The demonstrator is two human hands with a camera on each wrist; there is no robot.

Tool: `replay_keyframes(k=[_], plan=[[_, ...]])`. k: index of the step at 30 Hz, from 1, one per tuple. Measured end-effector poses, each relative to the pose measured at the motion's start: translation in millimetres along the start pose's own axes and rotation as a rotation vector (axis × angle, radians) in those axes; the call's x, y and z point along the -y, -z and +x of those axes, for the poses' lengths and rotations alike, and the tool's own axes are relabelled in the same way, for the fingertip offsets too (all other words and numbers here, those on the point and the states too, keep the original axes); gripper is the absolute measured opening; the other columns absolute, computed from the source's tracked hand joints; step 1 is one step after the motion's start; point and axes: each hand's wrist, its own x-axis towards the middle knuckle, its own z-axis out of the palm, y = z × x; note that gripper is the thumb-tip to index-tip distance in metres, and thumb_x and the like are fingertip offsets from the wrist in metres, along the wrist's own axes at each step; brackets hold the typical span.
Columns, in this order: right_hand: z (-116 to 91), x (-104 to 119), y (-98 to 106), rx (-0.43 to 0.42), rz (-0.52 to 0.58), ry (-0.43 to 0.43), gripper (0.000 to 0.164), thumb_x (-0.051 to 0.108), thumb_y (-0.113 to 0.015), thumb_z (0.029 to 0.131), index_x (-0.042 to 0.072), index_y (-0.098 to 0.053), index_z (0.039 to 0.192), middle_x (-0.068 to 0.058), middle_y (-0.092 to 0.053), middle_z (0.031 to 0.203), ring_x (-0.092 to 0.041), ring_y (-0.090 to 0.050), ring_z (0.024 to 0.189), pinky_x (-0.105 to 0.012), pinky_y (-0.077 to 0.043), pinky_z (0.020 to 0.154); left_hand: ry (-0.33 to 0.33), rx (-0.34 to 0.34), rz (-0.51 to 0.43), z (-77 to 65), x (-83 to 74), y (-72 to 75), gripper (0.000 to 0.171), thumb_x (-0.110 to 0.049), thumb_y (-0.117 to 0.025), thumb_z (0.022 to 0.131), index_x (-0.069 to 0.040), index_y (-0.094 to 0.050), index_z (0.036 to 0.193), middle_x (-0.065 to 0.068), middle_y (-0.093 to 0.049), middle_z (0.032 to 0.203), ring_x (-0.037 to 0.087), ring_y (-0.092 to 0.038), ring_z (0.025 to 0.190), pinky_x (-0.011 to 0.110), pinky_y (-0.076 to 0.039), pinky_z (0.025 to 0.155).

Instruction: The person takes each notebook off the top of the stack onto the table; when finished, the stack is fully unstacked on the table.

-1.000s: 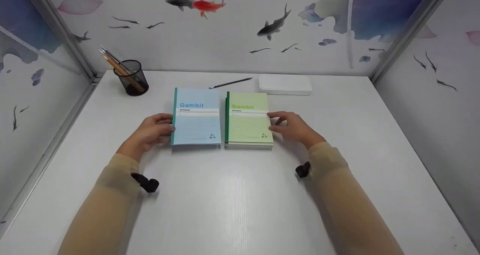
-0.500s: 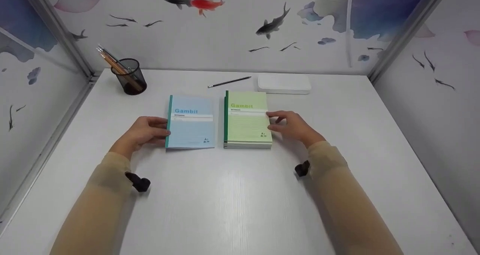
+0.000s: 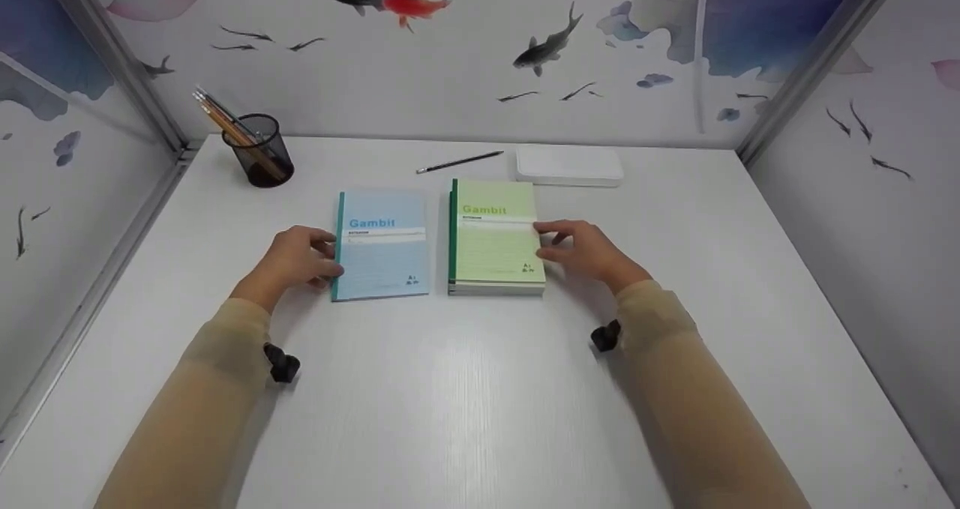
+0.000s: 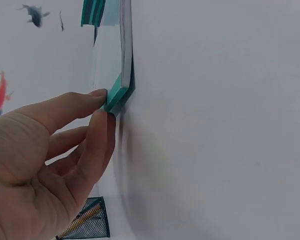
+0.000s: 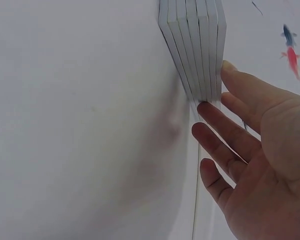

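A blue Gambit notebook (image 3: 382,258) with a teal spine lies left of a stack of notebooks, a narrow gap between them. At its left edge, my left hand (image 3: 300,258) pinches the teal spine (image 4: 118,93), thumb over the cover and fingertips low at the side. The stack (image 5: 194,45) holds several notebooks, a green Gambit notebook (image 3: 496,247) on top. My right hand (image 3: 581,250) touches the right side of this stack. In the right wrist view its thumb is at the top edge, and the other fingers extend loosely toward the page edges.
Behind the notebooks lie a dark pencil (image 3: 460,162) and a white case (image 3: 568,166). At the back left stands a black mesh pen cup (image 3: 268,157) with pencils. Printed walls (image 3: 450,82) border the white table (image 3: 465,404) at the back and sides.
My left hand has moved the blue notebook left and toward me, and it has come down flat on the table. The right hand and the green stack have stayed in place.
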Motion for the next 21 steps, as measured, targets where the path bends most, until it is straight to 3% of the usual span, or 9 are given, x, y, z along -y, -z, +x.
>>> replay_keyframes(k=[7,12,16,21], plan=[[-1.2,1.8,-0.2,0.007,0.012,-0.007,0.053,0.026,-0.074,0.097,0.025,-0.059,0.148,-0.004,-0.061,0.144,-0.028,-0.053,0.128,-0.050,-0.040,0.112,-0.003,-0.005,0.087,-1.8,-1.6,0.9,0.065,-0.015,-0.077,0.093,-0.004,-0.050,0.151,0.020,-0.054,0.142,0.028,-0.061,0.107,0.031,-0.060,0.086],[-0.4,1.4,-0.2,0.005,0.017,0.014,0.052,0.024,-0.074,0.097,0.023,-0.059,0.147,-0.001,-0.061,0.143,-0.026,-0.055,0.123,-0.048,-0.042,0.109,-0.021,-0.057,0.141,-2.1,-9.8,-3.3,0.064,-0.014,-0.077,0.091,-0.005,-0.051,0.150,0.019,-0.052,0.146,0.036,-0.053,0.126,0.050,-0.050,0.108],[0.4,-0.8,-1.0,0.002,0.013,0.036,0.052,0.024,-0.073,0.097,0.022,-0.059,0.147,0.000,-0.061,0.144,-0.026,-0.055,0.122,-0.046,-0.043,0.105,-0.094,-0.114,0.145,0.4,-22.9,-16.5,0.060,-0.012,-0.075,0.093,-0.004,-0.053,0.148,0.020,-0.050,0.146,0.040,-0.047,0.137,0.055,-0.040,0.118],[0.8,-3.5,-0.8,0.003,0.024,0.055,0.051,0.024,-0.073,0.098,0.022,-0.059,0.146,0.000,-0.061,0.144,-0.025,-0.056,0.122,-0.045,-0.044,0.102,-0.184,-0.099,0.071,5.6,-47.4,-42.2,0.051,-0.014,-0.071,0.097,-0.005,-0.055,0.144,0.016,-0.055,0.143,0.035,-0.055,0.132,0.049,-0.050,0.109]])
